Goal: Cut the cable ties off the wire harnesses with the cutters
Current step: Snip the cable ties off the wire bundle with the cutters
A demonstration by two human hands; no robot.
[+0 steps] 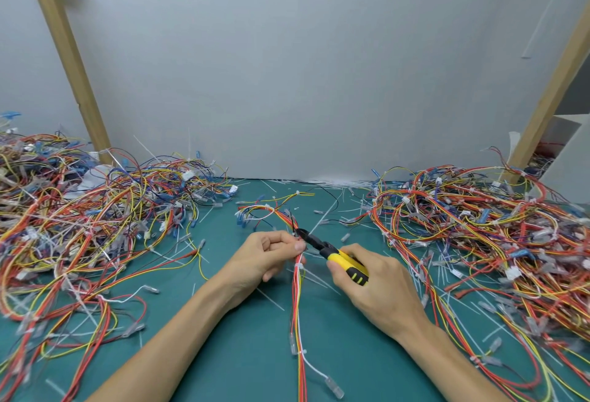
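Note:
My left hand (266, 253) pinches a wire harness (298, 302) of red, yellow and white wires at the middle of the green mat. My right hand (370, 283) grips the yellow-and-black cutters (338, 256), whose black jaws sit against the harness just above my left thumb. A white cable tie (299, 266) wraps the bundle just below my left fingers, and another white tie (301, 352) sits lower down. The harness runs from a loop with blue connectors (255, 213) down to the bottom edge.
A big tangled heap of harnesses (86, 226) covers the left side and another heap (485, 226) the right. Cut white tie pieces (322, 183) litter the green mat (242, 347). A grey wall stands behind, with slanted wooden posts (68, 53) at both sides.

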